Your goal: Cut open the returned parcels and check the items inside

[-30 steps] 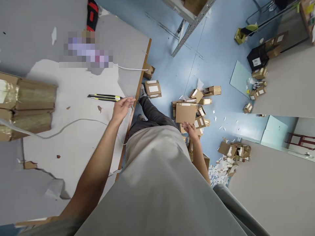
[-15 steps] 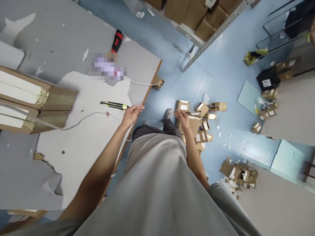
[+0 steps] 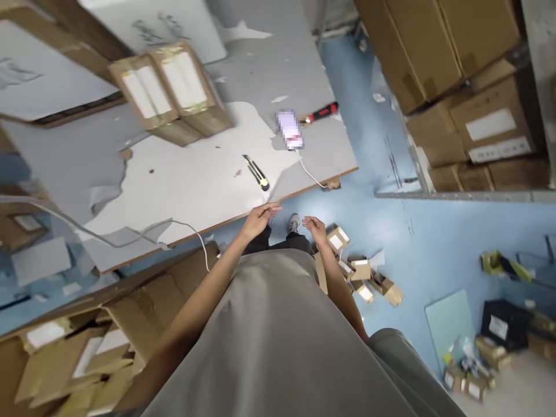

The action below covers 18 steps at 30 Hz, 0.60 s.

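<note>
My left hand (image 3: 260, 219) hovers at the front edge of the worktable (image 3: 191, 179), fingers stretched out and holding nothing. Over the floor to its right is my right hand (image 3: 316, 228), also empty with its fingers extended. A yellow-and-black utility knife (image 3: 257, 173) lies on the white sheet just beyond my left hand. Farther back rests a pixelated phone-like item (image 3: 289, 128) with a white cable (image 3: 309, 172) running from it to the table edge. Beside it lies a tool with a red-and-black handle (image 3: 324, 112).
Two upright cartons (image 3: 191, 87) stand at the table's back left near a white box (image 3: 174, 26). A metal shelf with large cartons (image 3: 473, 104) rises at the right. Small boxes (image 3: 360, 269) litter the floor by my right arm; a big carton (image 3: 143, 301) sits lower left.
My view has turned left, so the table now lies across in front of me. Both hands remain empty. The knife and the pixelated item stay on the table.
</note>
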Available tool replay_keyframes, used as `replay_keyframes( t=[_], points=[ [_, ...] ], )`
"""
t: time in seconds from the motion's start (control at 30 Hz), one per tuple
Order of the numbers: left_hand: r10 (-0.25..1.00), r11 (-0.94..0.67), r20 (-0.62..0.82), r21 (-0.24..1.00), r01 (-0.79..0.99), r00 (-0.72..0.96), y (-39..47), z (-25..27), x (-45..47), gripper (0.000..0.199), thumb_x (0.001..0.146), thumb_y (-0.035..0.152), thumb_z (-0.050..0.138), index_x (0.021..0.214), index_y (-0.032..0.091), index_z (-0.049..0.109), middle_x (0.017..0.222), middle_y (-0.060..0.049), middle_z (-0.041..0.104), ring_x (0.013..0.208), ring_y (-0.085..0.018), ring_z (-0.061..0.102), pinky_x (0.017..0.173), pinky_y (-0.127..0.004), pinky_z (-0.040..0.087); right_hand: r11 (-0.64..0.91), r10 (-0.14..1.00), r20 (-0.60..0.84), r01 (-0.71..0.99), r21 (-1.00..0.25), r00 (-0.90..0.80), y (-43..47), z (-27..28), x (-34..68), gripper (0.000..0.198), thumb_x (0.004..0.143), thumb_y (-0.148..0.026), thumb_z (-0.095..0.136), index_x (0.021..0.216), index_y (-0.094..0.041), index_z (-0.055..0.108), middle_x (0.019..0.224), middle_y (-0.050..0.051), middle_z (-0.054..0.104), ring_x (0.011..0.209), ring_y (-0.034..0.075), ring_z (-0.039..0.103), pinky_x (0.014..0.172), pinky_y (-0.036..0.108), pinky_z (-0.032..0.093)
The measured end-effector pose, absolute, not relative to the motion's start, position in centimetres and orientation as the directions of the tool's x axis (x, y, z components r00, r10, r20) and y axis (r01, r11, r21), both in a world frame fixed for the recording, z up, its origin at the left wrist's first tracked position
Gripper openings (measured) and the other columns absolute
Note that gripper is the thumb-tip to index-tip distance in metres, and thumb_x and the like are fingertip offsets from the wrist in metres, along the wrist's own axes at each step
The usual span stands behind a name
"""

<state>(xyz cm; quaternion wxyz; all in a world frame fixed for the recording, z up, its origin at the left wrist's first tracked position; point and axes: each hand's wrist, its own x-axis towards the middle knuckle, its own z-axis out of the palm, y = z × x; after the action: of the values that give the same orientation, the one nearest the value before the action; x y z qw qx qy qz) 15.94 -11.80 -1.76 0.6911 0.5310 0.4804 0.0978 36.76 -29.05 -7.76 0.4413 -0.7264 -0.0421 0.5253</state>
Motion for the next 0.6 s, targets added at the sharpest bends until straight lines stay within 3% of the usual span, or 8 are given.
replay_keyframes(
  t=[0.2,0.3,0.37,0.5,0.6],
  points=[
    [0.851,0.462,-0.497,0.863,0.206,0.171,-11.1,0.4,7.5,0.069,0.090,0.070,0.074,0.134,0.017,0.084,0.144,-0.023,0.085,0.135,-0.040,0.083,0.126,-0.061,0.061,-0.557,0.770,-0.578,-0.157,-0.816,0.270,-14.7,-8.0,35.4,0.037,0.089,-0.062,0.089,0.096,-0.027,0.078,0.109,0.009,0.091,0.115,0.029,0.085,0.118,0.045,0.065],
    [0.893,0.450,-0.450,0.887,0.103,-0.020,-10.1,1.0,3.4,0.069,0.084,0.064,0.077,0.133,0.016,0.083,0.145,-0.025,0.084,0.133,-0.040,0.083,0.125,-0.062,0.060,-0.454,0.874,-0.450,-0.020,-0.891,0.184,-5.5,-6.7,31.7,0.043,0.090,-0.063,0.095,0.106,-0.026,0.081,0.125,0.011,0.091,0.127,0.031,0.083,0.121,0.045,0.065],
    [0.902,0.425,-0.418,0.904,0.046,-0.109,-9.2,1.4,1.0,0.067,0.083,0.060,0.077,0.133,0.016,0.083,0.147,-0.025,0.084,0.134,-0.040,0.083,0.125,-0.061,0.060,-0.301,0.953,-0.285,0.199,-0.933,0.105,0.7,-5.3,28.5,0.048,0.098,-0.067,0.089,0.118,-0.024,0.082,0.140,0.014,0.087,0.130,0.031,0.083,0.121,0.045,0.065],
    [0.915,0.380,-0.380,0.925,-0.027,-0.139,-7.0,2.8,-3.5,0.062,0.085,0.052,0.076,0.136,0.017,0.083,0.148,-0.022,0.084,0.136,-0.038,0.082,0.127,-0.059,0.059,-0.055,0.998,-0.057,0.561,-0.826,0.014,11.9,-2.5,21.2,0.066,0.106,-0.071,0.082,0.145,-0.019,0.074,0.153,0.021,0.077,0.148,0.036,0.073,0.133,0.050,0.056],
    [0.924,0.357,-0.362,0.932,-0.055,-0.121,-5.6,3.9,-7.1,0.061,0.086,0.050,0.076,0.137,0.017,0.083,0.148,-0.022,0.084,0.136,-0.038,0.083,0.127,-0.059,0.059,-0.127,0.992,-0.093,0.693,-0.710,0.087,17.9,-1.2,16.3,0.082,0.100,-0.071,0.088,0.153,-0.012,0.067,0.157,0.028,0.070,0.158,0.045,0.062,0.138,0.061,0.050]
  ],
)
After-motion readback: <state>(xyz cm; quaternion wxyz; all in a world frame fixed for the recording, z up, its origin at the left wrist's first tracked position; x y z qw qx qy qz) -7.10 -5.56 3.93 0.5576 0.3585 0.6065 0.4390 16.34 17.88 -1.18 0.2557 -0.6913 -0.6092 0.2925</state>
